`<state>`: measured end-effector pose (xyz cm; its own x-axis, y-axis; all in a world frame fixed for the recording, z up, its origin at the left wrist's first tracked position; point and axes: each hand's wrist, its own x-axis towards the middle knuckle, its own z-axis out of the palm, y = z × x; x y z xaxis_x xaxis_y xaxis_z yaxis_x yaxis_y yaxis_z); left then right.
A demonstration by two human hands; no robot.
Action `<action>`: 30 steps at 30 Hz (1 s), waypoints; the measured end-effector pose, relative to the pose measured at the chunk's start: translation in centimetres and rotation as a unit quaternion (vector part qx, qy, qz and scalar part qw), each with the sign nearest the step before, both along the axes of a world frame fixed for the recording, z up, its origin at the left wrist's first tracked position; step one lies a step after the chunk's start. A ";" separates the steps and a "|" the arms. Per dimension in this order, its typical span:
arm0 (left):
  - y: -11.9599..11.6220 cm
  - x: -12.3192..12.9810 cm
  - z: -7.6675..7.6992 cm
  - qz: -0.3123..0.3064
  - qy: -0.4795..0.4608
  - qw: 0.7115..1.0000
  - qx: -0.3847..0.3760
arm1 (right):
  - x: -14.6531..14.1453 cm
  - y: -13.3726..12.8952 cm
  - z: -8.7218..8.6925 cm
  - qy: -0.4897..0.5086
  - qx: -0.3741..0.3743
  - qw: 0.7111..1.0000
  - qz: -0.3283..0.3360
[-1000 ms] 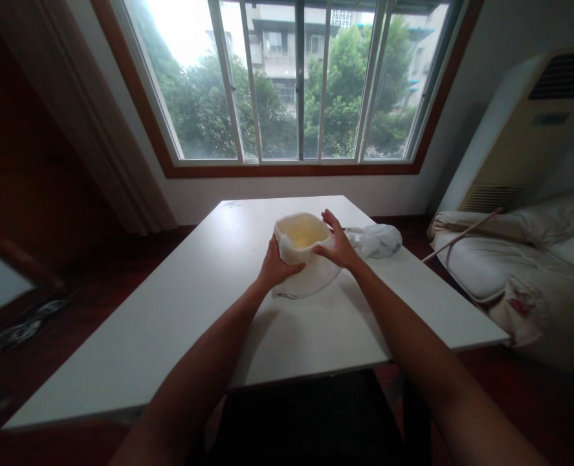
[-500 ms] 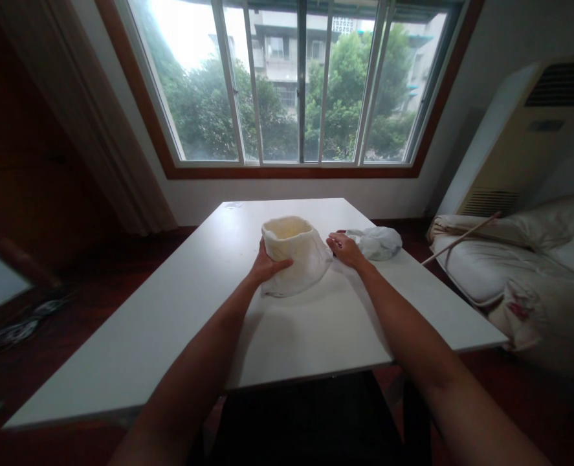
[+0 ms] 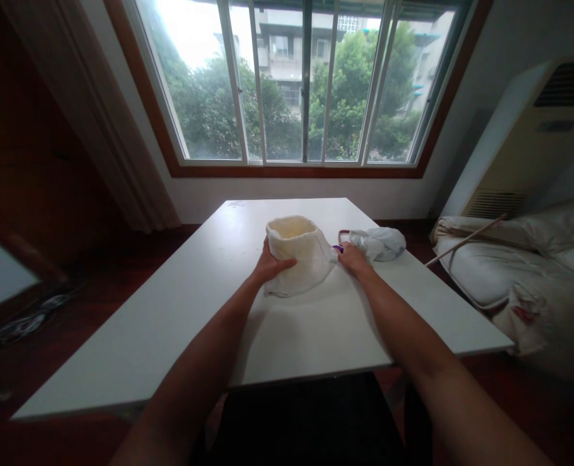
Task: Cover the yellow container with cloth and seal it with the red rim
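Note:
A white, thin-walled bag (image 3: 303,262) stands on the white table (image 3: 189,291), its mouth open and rim folded outward, with a yellowish inside. My left hand (image 3: 271,262) grips its left side, thumb across the front. Beside the bag's right edge, my right hand (image 3: 353,259) is closed around a small purple object (image 3: 338,248), mostly hidden by the fingers. A crumpled white plastic bag (image 3: 384,243) lies just beyond and to the right of that hand. Behind the hand shows part of a brown, looped thing (image 3: 343,234).
The table's far edge faces a window (image 3: 291,97). On the right are a light-coloured sofa (image 3: 481,265) with a thin stick (image 3: 466,241) against it, and a tall air conditioner (image 3: 505,142). Cables (image 3: 29,320) lie on the floor at left.
My right hand's fingers have curled closed, and the purple object now shows at them. The brown looped thing is more exposed. My left hand keeps its hold on the bag.

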<state>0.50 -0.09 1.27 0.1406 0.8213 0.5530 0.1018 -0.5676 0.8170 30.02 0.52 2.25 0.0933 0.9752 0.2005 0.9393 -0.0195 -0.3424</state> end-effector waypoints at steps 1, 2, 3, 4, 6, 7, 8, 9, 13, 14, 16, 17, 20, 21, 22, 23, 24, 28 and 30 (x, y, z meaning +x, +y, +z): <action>0.0 0.0 0.0 -0.001 -0.003 1.000 -0.002 | 0.0 -0.1 0.1 0.000 -0.003 1.000 -0.003; -0.1 0.0 0.1 -0.003 -0.005 1.000 -0.006 | 0.0 -0.2 0.1 0.000 -0.006 1.000 -0.006; -0.1 0.0 0.1 -0.004 -0.007 1.000 -0.010 | 0.0 -0.2 0.2 -0.001 -0.007 1.000 -0.010; -0.1 0.1 0.1 -0.005 -0.008 1.000 -0.013 | -0.1 -0.2 0.4 -0.002 -0.007 1.000 -0.014; -0.1 0.1 0.1 -0.006 -0.011 1.000 -0.013 | -0.2 -0.2 0.6 -0.006 -0.008 1.000 -0.021; -0.1 0.1 0.1 -0.007 -0.013 1.000 -0.012 | -0.2 -0.2 0.8 -0.009 -0.009 1.000 -0.027; -0.1 0.1 0.1 -0.010 -0.016 1.000 -0.011 | -0.3 -0.2 0.9 -0.013 -0.009 0.999 -0.032; -0.1 0.1 0.0 -0.013 -0.020 1.000 -0.011 | -0.3 -0.2 1.1 -0.016 -0.009 0.999 -0.036; -0.1 0.1 0.0 -0.028 -0.029 0.999 -0.017 | -0.6 -0.3 1.4 -0.024 -0.005 0.999 -0.030; -0.1 0.1 0.0 -0.030 -0.028 0.999 -0.018 | -0.7 -0.3 1.4 -0.025 -0.006 0.999 -0.020; -0.1 0.1 0.0 -0.030 -0.025 0.999 -0.017 | -0.8 -0.3 1.3 -0.033 -0.010 0.999 0.007; -0.1 0.1 0.0 -0.027 -0.022 0.999 -0.016 | -0.9 -0.4 1.3 -0.039 -0.013 0.999 0.021; -0.2 0.0 0.1 -0.015 -0.014 1.000 -0.013 | -1.0 -0.5 1.2 -0.060 -0.030 0.996 0.051; -0.2 0.0 0.1 -0.014 -0.012 1.000 -0.011 | -1.1 -0.6 1.2 -0.066 -0.037 0.995 0.058; -0.2 0.0 0.1 -0.014 -0.009 1.000 -0.010 | -1.1 -0.6 1.2 -0.071 -0.044 0.995 0.063; -0.2 0.0 0.2 -0.015 -0.007 1.000 -0.011 | -1.2 -0.7 1.3 -0.075 -0.049 0.994 0.067; -0.2 -0.1 0.2 -0.018 -0.005 1.000 -0.013 | -1.2 -0.7 1.3 -0.079 -0.052 0.993 0.070; -0.3 -0.3 0.1 -0.036 -0.003 0.999 -0.034 | -1.2 -0.8 1.4 -0.082 -0.048 0.993 0.070; -0.2 -0.5 0.1 -0.045 0.004 0.998 -0.044 | -1.2 -0.8 1.4 -0.066 -0.032 0.996 0.058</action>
